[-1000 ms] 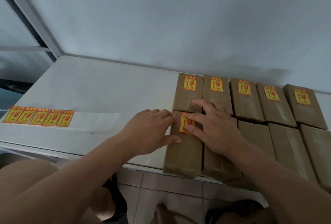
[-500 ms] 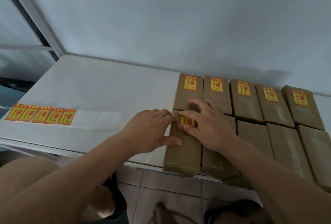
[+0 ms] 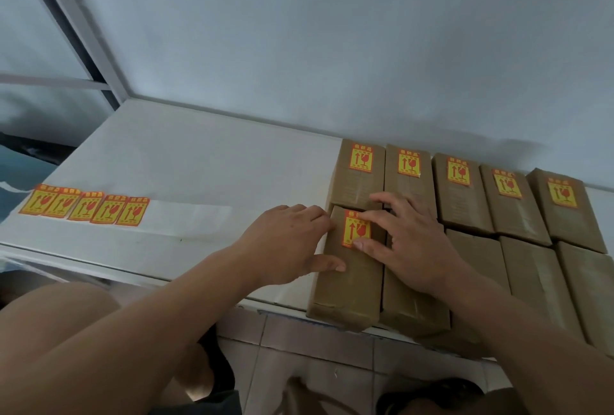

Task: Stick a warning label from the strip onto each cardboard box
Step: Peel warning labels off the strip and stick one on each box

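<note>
Brown cardboard boxes lie in two rows on the white table (image 3: pixel 186 162). Each back-row box carries a yellow-and-red warning label. On the front-left box (image 3: pixel 349 285) sits a fresh label (image 3: pixel 356 228). My right hand (image 3: pixel 408 242) presses this label flat with forefinger and thumb spread along its top and bottom edges. My left hand (image 3: pixel 285 245) rests against the box's left side, thumb lying on its top. The other front-row boxes (image 3: pixel 528 268) show no label. The label strip (image 3: pixel 86 207), with several labels, lies at the table's left.
A grey wall rises behind the table, with a window frame (image 3: pixel 79 32) at the left. The front boxes overhang the table's near edge (image 3: pixel 139 276). Tiled floor (image 3: pixel 292 341) and my knees show below.
My right hand has slid its fingers over the new label, and the fingers now spread apart so that most of the label shows. The left hand has stayed against the box.
</note>
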The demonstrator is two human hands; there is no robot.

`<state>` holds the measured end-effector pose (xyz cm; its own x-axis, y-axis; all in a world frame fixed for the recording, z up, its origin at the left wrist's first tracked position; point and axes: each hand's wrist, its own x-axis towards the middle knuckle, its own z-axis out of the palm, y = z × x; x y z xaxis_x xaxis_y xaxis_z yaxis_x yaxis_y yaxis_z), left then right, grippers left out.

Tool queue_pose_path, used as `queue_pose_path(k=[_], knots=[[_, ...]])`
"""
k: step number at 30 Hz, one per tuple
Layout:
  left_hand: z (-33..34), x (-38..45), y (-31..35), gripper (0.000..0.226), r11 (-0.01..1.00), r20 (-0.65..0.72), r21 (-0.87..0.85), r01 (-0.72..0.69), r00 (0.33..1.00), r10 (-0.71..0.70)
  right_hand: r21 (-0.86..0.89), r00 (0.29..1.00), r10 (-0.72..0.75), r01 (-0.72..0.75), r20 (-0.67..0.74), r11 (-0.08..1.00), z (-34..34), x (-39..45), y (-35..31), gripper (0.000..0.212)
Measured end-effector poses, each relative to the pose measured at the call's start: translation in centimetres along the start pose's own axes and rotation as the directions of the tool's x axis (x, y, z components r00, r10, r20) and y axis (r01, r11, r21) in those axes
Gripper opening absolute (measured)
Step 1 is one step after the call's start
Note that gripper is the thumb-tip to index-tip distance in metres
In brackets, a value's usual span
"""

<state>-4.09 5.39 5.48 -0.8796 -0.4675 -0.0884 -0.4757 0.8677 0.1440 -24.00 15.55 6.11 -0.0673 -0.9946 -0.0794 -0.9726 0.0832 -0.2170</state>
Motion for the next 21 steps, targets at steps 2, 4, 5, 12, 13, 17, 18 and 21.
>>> queue_pose_path(k=[2,4,5,12,13,17,18,21], knots=[[0.2,-0.1,-0.1,0.078,1.000,-0.004,0.004,-0.001,1.000,0.001,-0.027,1.000,-0.014,0.014,0.016,1.000,-0.1,0.2,-0.1,0.065],[0.1,-0.4,-0.2,0.076,1.000,-0.004,-0.009,-0.006,1.000,0.006,-0.052,0.999,-0.036,0.037,0.018,0.998,-0.3,0.5,-0.4,0.055],[0.0,-0.6,-0.4,0.074,1.000,-0.010,-0.012,-0.015,1.000,0.015,-0.062,0.999,-0.053,0.053,0.010,0.997,-0.5,0.7,-0.7,0.049],[-0.8,-4.8,-6.9,0.059,0.972,-0.107,0.237,-0.011,0.994,0.037,-0.258,0.936,-0.332,0.294,-0.117,0.920,-0.7,4.6,-5.7,0.029],[-1.0,-5.9,-8.4,0.059,0.964,-0.097,0.267,0.007,0.995,0.020,-0.284,0.920,-0.372,0.327,-0.121,0.901,-0.5,5.5,-6.9,0.025],[-1.6,-10.8,-14.4,0.057,0.925,-0.061,0.364,0.107,0.994,-0.092,-0.353,0.873,-0.485,0.442,-0.040,0.825,1.1,9.5,-12.6,0.022],[-1.6,-12.1,-15.7,0.057,0.914,-0.058,0.380,0.140,0.990,-0.128,-0.348,0.860,-0.509,0.474,-0.013,0.809,1.6,10.5,-14.1,0.025],[-1.0,-15.3,-19.6,0.051,0.881,-0.038,0.412,0.233,0.970,-0.239,-0.294,0.842,-0.538,0.523,0.037,0.800,3.5,13.3,-18.5,0.031]])
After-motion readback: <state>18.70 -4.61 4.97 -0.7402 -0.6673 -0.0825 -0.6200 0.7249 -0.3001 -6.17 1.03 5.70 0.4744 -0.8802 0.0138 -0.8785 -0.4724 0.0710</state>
